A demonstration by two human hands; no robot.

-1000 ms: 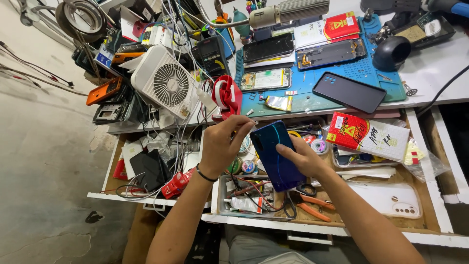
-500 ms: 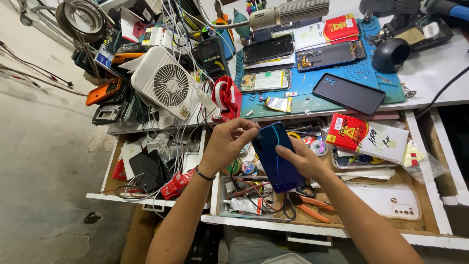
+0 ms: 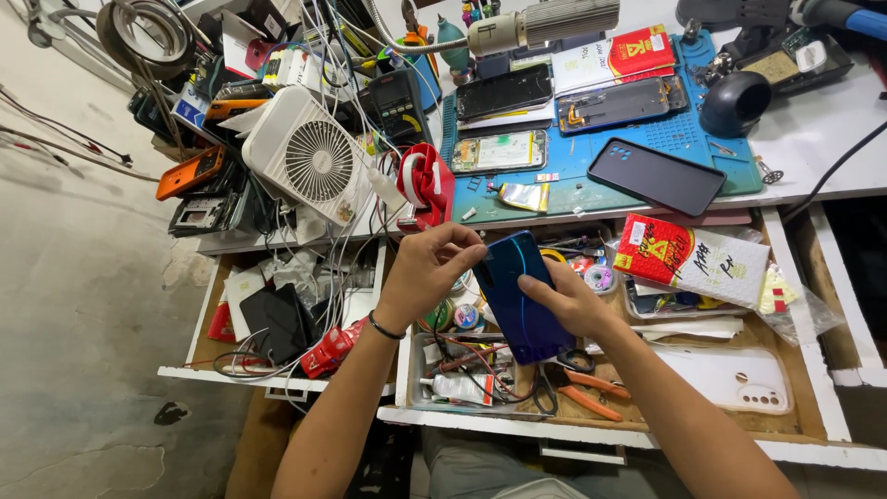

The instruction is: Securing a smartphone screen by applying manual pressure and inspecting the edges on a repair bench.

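Note:
Both my hands hold a glossy blue phone (image 3: 522, 300) back side up, tilted, over an open drawer (image 3: 591, 425) full of tools and small parts. My left hand (image 3: 427, 268) grips its upper left edge with the fingertips curled over the top corner. My right hand (image 3: 565, 298) steadies the right edge, thumb resting on the blue back. A dark band circles my left wrist.
A blue work mat (image 3: 591, 185) carries opened phones, a dark phone back cover (image 3: 658, 176) and a small tube. A white fan (image 3: 309, 159), red tape dispenser (image 3: 427, 180), red-and-white boxes (image 3: 693, 261) and tangled cables crowd the bench. A white phone cover (image 3: 735, 379) lies in the drawer.
The hands and blue phone stay almost in place; my left fingers have shifted slightly along the phone's top edge.

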